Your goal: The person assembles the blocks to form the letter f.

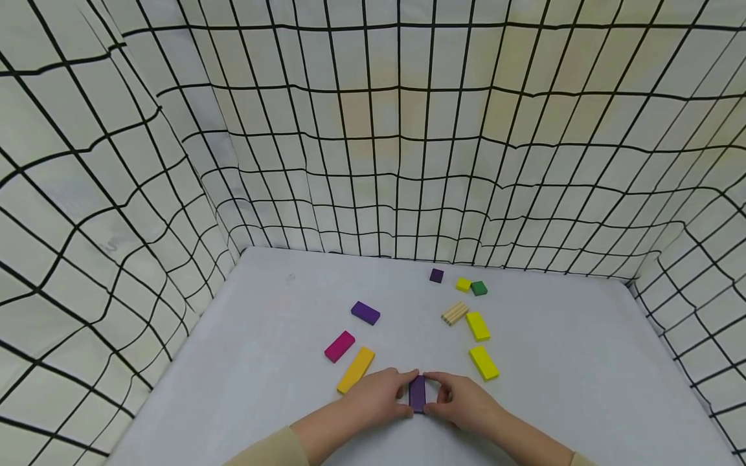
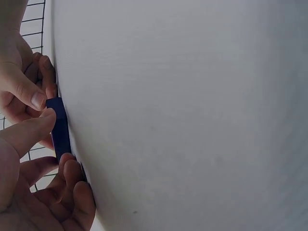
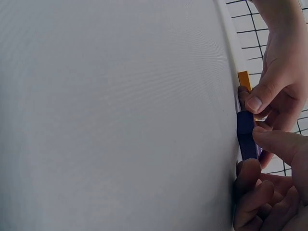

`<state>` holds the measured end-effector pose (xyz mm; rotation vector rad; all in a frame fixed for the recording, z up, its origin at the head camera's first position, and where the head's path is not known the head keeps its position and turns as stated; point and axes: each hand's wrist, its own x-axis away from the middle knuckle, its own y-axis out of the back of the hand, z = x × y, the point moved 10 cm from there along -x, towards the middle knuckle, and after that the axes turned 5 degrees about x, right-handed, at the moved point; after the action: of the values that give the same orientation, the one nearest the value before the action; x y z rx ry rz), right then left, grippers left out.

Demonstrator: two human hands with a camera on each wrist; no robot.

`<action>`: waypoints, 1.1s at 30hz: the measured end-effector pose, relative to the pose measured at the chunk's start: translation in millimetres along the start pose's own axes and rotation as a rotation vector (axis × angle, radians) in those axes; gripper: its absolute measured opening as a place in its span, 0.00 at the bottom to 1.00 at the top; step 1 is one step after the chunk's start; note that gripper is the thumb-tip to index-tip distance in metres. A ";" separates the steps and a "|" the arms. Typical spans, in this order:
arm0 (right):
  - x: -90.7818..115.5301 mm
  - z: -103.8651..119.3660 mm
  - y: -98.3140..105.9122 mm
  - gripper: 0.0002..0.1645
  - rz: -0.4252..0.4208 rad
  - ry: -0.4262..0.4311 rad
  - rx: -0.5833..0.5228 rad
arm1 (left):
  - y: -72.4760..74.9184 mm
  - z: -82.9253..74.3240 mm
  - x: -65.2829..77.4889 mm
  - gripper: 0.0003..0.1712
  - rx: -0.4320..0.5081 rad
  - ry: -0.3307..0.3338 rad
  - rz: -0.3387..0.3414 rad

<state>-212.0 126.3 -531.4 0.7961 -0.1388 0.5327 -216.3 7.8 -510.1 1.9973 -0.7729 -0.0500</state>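
Observation:
A purple rectangular block (image 1: 417, 394) lies lengthwise away from me near the front of the white table, between both hands. My left hand (image 1: 380, 396) grips it from the left, forefinger at its far end and thumb at its near end. From the right, my right hand (image 1: 464, 402) holds the same block in the same way, its other fingers curled under. In the left wrist view the block (image 2: 60, 130) shows dark blue, with the thumbs of both hands at its near face. The right wrist view shows the block (image 3: 246, 134) low over the tabletop.
Left of the hands lie an orange block (image 1: 356, 370), a magenta block (image 1: 340, 347) and another purple block (image 1: 365, 313). To the right are yellow blocks (image 1: 484, 363) and a bundle of wooden sticks (image 1: 454, 314). Small dark, yellow and green cubes (image 1: 479, 288) sit farther back. Black netting (image 1: 396, 162) surrounds the table.

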 end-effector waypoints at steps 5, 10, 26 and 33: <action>0.0 -1.5 -0.5 0.37 -0.005 -0.006 0.014 | -2.2 4.2 1.7 0.37 0.044 0.021 -0.013; 1.5 -3.5 -1.4 0.37 -0.013 -0.015 0.018 | -5.3 6.3 1.5 0.37 0.075 0.040 -0.003; 0.7 -3.3 -2.1 0.37 -0.020 -0.005 0.043 | -5.0 8.6 1.9 0.37 0.087 0.042 -0.005; 0.7 -3.2 0.3 0.37 -0.017 0.000 0.049 | -5.3 7.6 1.5 0.36 0.094 0.036 0.006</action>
<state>-211.7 129.1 -533.3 0.8443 -0.1195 0.5215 -215.0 2.9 -518.0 2.0794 -0.7701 0.0267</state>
